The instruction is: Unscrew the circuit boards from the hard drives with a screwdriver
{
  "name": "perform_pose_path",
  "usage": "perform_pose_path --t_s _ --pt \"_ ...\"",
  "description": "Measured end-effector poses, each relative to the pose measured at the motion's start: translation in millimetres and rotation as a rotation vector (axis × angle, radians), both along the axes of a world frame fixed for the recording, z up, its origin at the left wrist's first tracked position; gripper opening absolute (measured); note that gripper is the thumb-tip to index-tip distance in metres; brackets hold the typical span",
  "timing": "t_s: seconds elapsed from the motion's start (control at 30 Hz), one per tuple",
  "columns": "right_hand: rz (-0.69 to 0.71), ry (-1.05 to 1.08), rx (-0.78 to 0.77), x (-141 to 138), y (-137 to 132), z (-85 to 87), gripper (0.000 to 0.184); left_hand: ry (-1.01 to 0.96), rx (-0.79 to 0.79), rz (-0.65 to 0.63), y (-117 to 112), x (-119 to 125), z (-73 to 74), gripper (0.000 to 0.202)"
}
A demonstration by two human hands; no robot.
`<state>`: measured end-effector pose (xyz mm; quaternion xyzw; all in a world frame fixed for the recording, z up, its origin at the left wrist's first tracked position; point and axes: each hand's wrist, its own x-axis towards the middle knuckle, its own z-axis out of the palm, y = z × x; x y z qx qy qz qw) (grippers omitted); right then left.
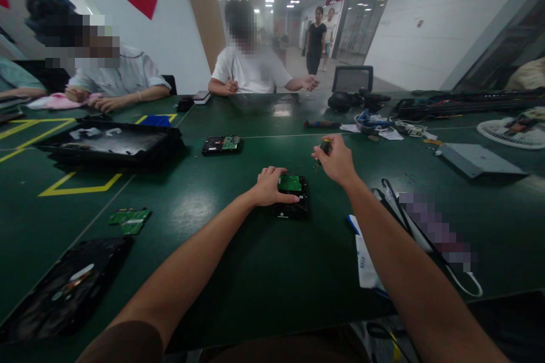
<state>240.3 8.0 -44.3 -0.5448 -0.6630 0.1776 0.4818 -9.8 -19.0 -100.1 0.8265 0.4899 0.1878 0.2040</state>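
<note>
A black hard drive (pixel 293 204) with a green circuit board on its upper face lies on the green table in front of me. My left hand (pixel 270 188) grips it from the left, fingers over the far edge and thumb across the top. Right of the drive and a little farther off, my right hand (pixel 334 159) is closed around a short screwdriver (pixel 325 146) with a dark and yellow handle. The screwdriver is raised, apart from the drive; its thin tip points down. A second hard drive (pixel 222 144), board side up, lies beyond my left hand.
At left are a black tray (pixel 114 144), a loose green circuit board (pixel 130 220) and a dark casing (pixel 68 283). To the right lie a grey metal box (pixel 481 160), a white packet (pixel 368 261) and a strap (pixel 409 215). Co-workers sit across the table.
</note>
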Motion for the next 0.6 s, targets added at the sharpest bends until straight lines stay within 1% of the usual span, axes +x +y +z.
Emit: perform_pose_path --t_s 0.13,0.27,0.33,0.47,0.53,0.6 --pt "-0.087 -0.109 0.016 7 0 5.0 0.043 0.019 0.003 0.015 0 1 -0.9 0.110" --pt "-0.205 -0.219 0.100 11 -1 1.7 0.044 0.032 -0.005 0.027 -3 2 1.8 0.114" --pt "-0.197 -0.184 0.113 8 -2 -1.3 0.044 0.038 -0.012 0.030 -4 2 3.9 0.115" --pt "-0.103 -0.020 0.039 -6 -4 -7.6 0.045 0.058 -0.018 0.040 -5 3 5.5 0.115" --pt "-0.140 -0.045 0.111 -14 -6 -10.3 0.045 0.067 -0.019 0.048 -5 3 4.8 0.116" --pt "-0.175 -0.119 0.217 -20 -8 -12.4 0.051 0.067 -0.013 0.057 -5 3 3.7 0.116"
